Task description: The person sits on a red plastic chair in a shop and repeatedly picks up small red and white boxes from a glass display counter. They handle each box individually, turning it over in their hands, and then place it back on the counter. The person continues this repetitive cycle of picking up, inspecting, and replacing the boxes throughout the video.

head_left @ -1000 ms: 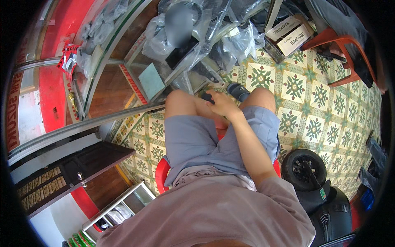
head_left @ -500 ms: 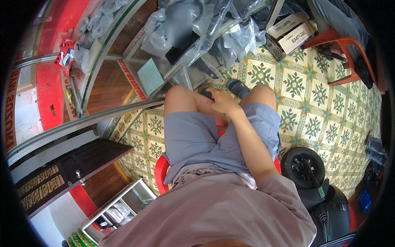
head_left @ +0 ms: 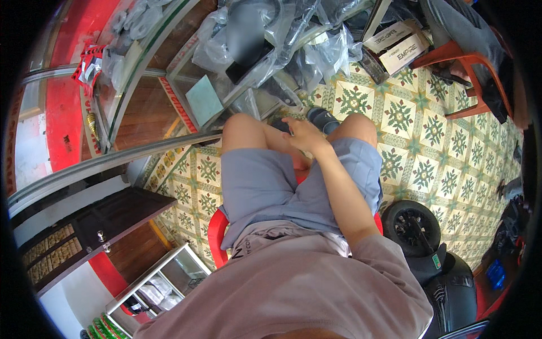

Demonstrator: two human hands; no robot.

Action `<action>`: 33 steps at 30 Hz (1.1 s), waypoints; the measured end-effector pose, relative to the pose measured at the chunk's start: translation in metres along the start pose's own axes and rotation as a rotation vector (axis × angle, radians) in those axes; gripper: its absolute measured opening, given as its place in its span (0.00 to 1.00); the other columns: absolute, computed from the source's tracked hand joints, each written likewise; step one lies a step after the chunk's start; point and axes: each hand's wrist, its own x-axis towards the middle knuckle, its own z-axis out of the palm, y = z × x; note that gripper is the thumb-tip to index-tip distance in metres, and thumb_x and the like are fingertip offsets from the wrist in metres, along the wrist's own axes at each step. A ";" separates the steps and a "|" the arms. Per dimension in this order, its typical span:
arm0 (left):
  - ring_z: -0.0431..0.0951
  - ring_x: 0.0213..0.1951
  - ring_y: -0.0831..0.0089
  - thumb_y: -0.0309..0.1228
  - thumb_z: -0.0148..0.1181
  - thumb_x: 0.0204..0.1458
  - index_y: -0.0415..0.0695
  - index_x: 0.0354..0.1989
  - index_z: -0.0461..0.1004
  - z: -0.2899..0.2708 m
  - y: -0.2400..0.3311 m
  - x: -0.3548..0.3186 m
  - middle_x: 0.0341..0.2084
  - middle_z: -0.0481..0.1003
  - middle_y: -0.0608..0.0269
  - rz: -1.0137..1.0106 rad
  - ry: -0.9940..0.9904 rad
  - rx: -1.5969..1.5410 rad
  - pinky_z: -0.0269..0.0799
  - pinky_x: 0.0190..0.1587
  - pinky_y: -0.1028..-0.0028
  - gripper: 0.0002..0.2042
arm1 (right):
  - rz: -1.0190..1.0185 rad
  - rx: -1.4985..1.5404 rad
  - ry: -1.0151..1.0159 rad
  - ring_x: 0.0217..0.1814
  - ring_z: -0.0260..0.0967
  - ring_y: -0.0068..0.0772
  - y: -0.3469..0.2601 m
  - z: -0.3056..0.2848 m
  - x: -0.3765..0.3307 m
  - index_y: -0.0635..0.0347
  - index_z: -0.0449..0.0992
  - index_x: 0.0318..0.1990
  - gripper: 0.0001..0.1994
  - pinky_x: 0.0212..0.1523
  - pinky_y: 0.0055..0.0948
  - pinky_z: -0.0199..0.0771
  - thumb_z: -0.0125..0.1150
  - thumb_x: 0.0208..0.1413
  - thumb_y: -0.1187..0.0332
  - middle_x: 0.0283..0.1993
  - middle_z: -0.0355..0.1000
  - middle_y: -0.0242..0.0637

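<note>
My right hand [head_left: 303, 137] hangs between my knees, its forearm across the right thigh of my grey-blue shorts [head_left: 265, 181]. The fingers point left and stand apart, with nothing seen in them. Below and beyond that hand is a dark slipper [head_left: 323, 120] on the floor. My left hand and forearm are out of sight. Ahead, on a glass display case, a dark phone-like object [head_left: 241, 70] lies among clear plastic bags [head_left: 212, 48]; a blurred patch covers part of it. A pale blue-green square sheet [head_left: 204, 101] lies nearby.
I sit on a red chair [head_left: 217, 234]. A metal-edged glass counter [head_left: 113, 170] runs along my left. A wheel of a black motorbike [head_left: 411, 229] stands at my right. Far right are open cartons [head_left: 398, 51] and an orange-red chair [head_left: 480, 73] with a seated person on it.
The whole view has shifted slightly left. My right hand stays between my knees in nearly the same pose.
</note>
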 end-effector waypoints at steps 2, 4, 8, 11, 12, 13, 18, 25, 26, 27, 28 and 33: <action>0.74 0.34 0.72 0.33 0.52 0.55 0.39 0.43 0.71 0.001 -0.002 0.003 0.32 0.74 0.59 0.007 -0.001 -0.004 0.70 0.37 0.71 0.12 | 0.039 -0.003 -0.074 0.53 0.66 0.54 -0.003 -0.003 0.000 0.60 0.63 0.55 0.25 0.52 0.44 0.65 0.57 0.50 0.60 0.47 0.70 0.56; 0.74 0.34 0.71 0.33 0.52 0.55 0.39 0.43 0.71 0.002 -0.006 0.003 0.31 0.74 0.59 0.017 -0.007 -0.007 0.70 0.37 0.71 0.12 | 0.043 -0.014 -0.072 0.53 0.66 0.53 -0.004 -0.004 -0.002 0.60 0.63 0.55 0.25 0.53 0.43 0.65 0.57 0.50 0.60 0.47 0.70 0.56; 0.74 0.34 0.71 0.33 0.52 0.55 0.39 0.43 0.71 0.003 -0.012 0.006 0.31 0.74 0.59 0.039 -0.005 -0.018 0.70 0.37 0.71 0.12 | 0.073 -0.034 -0.096 0.54 0.66 0.53 -0.003 -0.003 -0.003 0.60 0.63 0.56 0.26 0.54 0.42 0.65 0.58 0.49 0.60 0.48 0.70 0.55; 0.74 0.33 0.71 0.33 0.52 0.55 0.39 0.43 0.71 0.004 -0.016 0.010 0.31 0.74 0.59 0.067 -0.001 -0.025 0.70 0.36 0.71 0.12 | 0.037 -0.012 -0.023 0.40 0.72 0.51 0.000 -0.001 -0.005 0.62 0.67 0.53 0.24 0.42 0.41 0.70 0.59 0.49 0.61 0.34 0.74 0.50; 0.74 0.33 0.71 0.33 0.52 0.55 0.39 0.43 0.71 0.005 -0.016 0.014 0.31 0.74 0.59 0.080 -0.001 -0.031 0.70 0.36 0.71 0.12 | 0.016 -0.027 -0.024 0.41 0.72 0.51 0.004 0.003 -0.006 0.62 0.67 0.53 0.24 0.42 0.41 0.70 0.59 0.49 0.61 0.35 0.74 0.50; 0.74 0.33 0.71 0.33 0.52 0.55 0.39 0.43 0.71 0.004 -0.018 0.015 0.31 0.74 0.59 0.090 -0.001 -0.029 0.70 0.36 0.71 0.12 | -0.006 -0.042 -0.024 0.41 0.72 0.52 0.007 0.007 -0.006 0.62 0.66 0.54 0.24 0.43 0.41 0.70 0.58 0.50 0.61 0.35 0.74 0.50; 0.74 0.33 0.71 0.33 0.52 0.55 0.39 0.43 0.72 0.010 -0.028 0.029 0.31 0.74 0.59 0.159 -0.006 -0.048 0.70 0.36 0.71 0.12 | 0.005 -0.122 -0.063 0.44 0.71 0.52 0.016 0.011 -0.007 0.60 0.66 0.54 0.25 0.45 0.41 0.70 0.57 0.50 0.59 0.37 0.74 0.51; 0.74 0.33 0.71 0.33 0.52 0.55 0.39 0.43 0.72 0.016 -0.025 0.071 0.30 0.74 0.59 0.287 -0.028 -0.035 0.70 0.35 0.71 0.12 | -0.010 -0.209 -0.064 0.48 0.69 0.53 0.021 0.013 -0.012 0.59 0.66 0.55 0.26 0.48 0.42 0.68 0.57 0.49 0.59 0.43 0.72 0.55; 0.74 0.32 0.71 0.33 0.52 0.55 0.39 0.43 0.72 0.017 -0.022 0.080 0.30 0.74 0.59 0.310 -0.035 -0.029 0.70 0.35 0.71 0.12 | -0.012 -0.194 -0.074 0.49 0.69 0.53 0.024 0.015 -0.013 0.59 0.67 0.55 0.26 0.48 0.42 0.68 0.56 0.48 0.59 0.44 0.72 0.55; 0.74 0.32 0.71 0.33 0.52 0.55 0.39 0.43 0.72 0.020 -0.019 0.088 0.30 0.74 0.59 0.330 -0.034 -0.025 0.70 0.35 0.71 0.12 | -0.010 -0.226 -0.104 0.49 0.69 0.53 0.026 0.019 -0.013 0.59 0.67 0.55 0.26 0.49 0.42 0.68 0.56 0.48 0.59 0.44 0.72 0.55; 0.74 0.32 0.71 0.33 0.52 0.55 0.39 0.43 0.72 0.024 -0.017 0.094 0.30 0.74 0.59 0.338 -0.032 -0.028 0.70 0.35 0.71 0.12 | -0.012 -0.264 -0.137 0.49 0.69 0.53 0.025 0.022 -0.012 0.59 0.68 0.54 0.26 0.49 0.42 0.68 0.56 0.47 0.59 0.44 0.72 0.54; 0.74 0.32 0.71 0.33 0.52 0.54 0.39 0.43 0.72 0.030 -0.007 0.116 0.30 0.74 0.59 0.339 -0.023 -0.010 0.70 0.35 0.71 0.12 | 0.012 -0.334 -0.210 0.54 0.67 0.51 0.028 0.034 -0.006 0.59 0.67 0.55 0.27 0.54 0.40 0.66 0.57 0.46 0.59 0.50 0.70 0.52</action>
